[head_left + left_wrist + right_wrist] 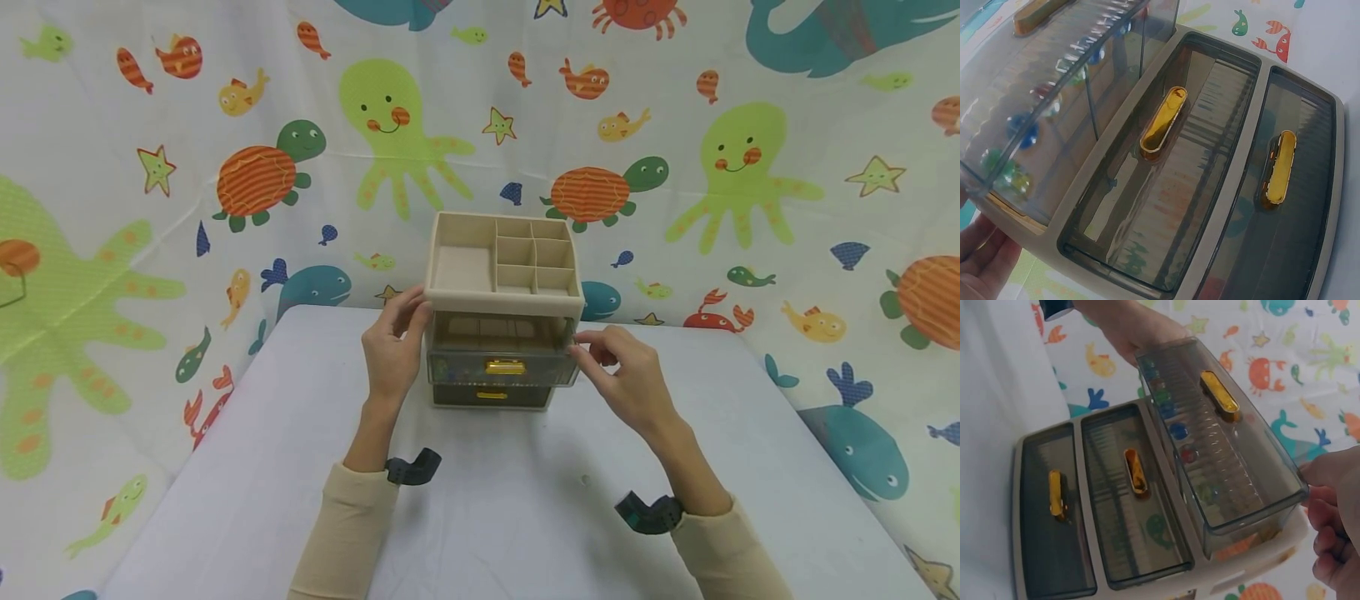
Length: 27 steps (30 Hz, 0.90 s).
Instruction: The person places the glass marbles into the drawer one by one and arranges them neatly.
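A cream desktop organizer (465, 302) has three smoky clear drawers with gold handles. Its top drawer (457, 368) is pulled out, and several coloured glass marbles (1177, 430) lie inside. My left hand (393, 350) holds the organizer's upper left side with bent fingers; in the left wrist view its fingers (985, 256) show beside the case. At the drawer's front right corner, my right hand (626, 375) pinches the rim between thumb and forefinger, the other fingers curled below. The middle drawer (1160, 162) and bottom drawer (1272, 206) are closed.
The organizer stands on a white-covered table (495, 500), close to its back edge. Behind it hangs a white cloth (480, 50) printed with sea animals. Open compartments (517, 250) divide the organizer's top. Dark wrist cameras (651, 512) are strapped to both wrists.
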Available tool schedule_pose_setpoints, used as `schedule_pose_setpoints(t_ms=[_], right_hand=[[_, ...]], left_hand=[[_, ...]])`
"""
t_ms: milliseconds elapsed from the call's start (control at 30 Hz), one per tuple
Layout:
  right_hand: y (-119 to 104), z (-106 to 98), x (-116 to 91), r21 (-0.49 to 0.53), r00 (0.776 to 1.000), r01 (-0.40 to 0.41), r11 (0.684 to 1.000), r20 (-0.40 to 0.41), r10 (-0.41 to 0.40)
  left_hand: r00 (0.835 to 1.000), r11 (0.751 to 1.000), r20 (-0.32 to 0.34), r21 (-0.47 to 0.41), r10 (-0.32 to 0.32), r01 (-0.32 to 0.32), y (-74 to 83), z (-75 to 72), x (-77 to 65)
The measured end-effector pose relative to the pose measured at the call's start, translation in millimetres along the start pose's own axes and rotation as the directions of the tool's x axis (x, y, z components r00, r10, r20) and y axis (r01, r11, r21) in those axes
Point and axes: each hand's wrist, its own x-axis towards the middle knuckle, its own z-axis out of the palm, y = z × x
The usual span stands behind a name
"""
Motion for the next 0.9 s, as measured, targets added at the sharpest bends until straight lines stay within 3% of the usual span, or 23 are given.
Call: schedule_pose_setpoints(t_ms=[267, 633, 900], right_hand=[[0, -1, -2, -0.004, 1.000, -0.006, 1.000, -0.010, 0.006], [2, -3, -8, -0.009, 0.999, 0.001, 1.000, -0.037, -0.002], [6, -7, -16, -0.022, 0.998, -0.002, 1.000, -0.066, 0.001]], left_hand=[[1.000, 1.000, 0.005, -0.002, 0.021, -0.021, -0.5, -1.2, -1.0], [1.000, 1.000, -0.005, -0.001, 0.003, -0.003, 1.0, -0.2, 0.4], [1.000, 1.000, -0.007, 0.013, 0.002, -0.002, 23.0, -1.6, -0.5]])
